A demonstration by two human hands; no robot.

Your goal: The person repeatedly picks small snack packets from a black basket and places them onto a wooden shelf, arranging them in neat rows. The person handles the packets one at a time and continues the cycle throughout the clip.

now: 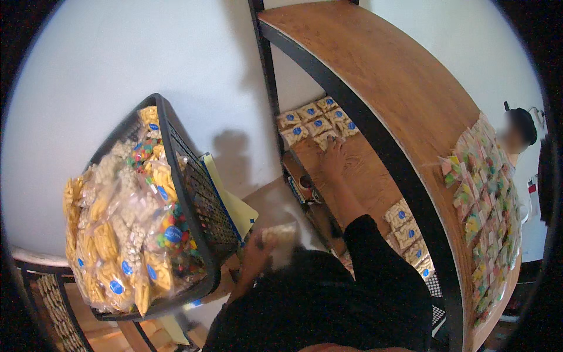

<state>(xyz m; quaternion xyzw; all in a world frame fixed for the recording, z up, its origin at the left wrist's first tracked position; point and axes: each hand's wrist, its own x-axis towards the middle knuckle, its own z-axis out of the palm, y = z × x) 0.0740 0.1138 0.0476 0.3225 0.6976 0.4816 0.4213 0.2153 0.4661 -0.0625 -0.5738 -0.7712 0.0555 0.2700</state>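
My right hand [334,154] reaches onto the lower wooden shelf [360,176], its fingertips on a clear packet of pale snacks [324,141] at the front of a group. I cannot tell whether the fingers grip it or only rest on it. Behind it lie several similar packets with round blue labels [317,125], set in rows against the wall. Low in front of my body, my left hand [257,246] holds a blurred clear packet of pale snacks [281,233]. To its left is a black plastic basket [184,185] heaped with yellow, white and multicoloured snack packets [132,220].
An upper wooden shelf with a black metal frame [365,66] arches over the lower one. Colourful packets [488,211] cover its right end. More pale packets [409,233] lie near on the lower shelf. A yellow sheet [233,207] hangs beside the basket. Another person [519,132] is at far right.
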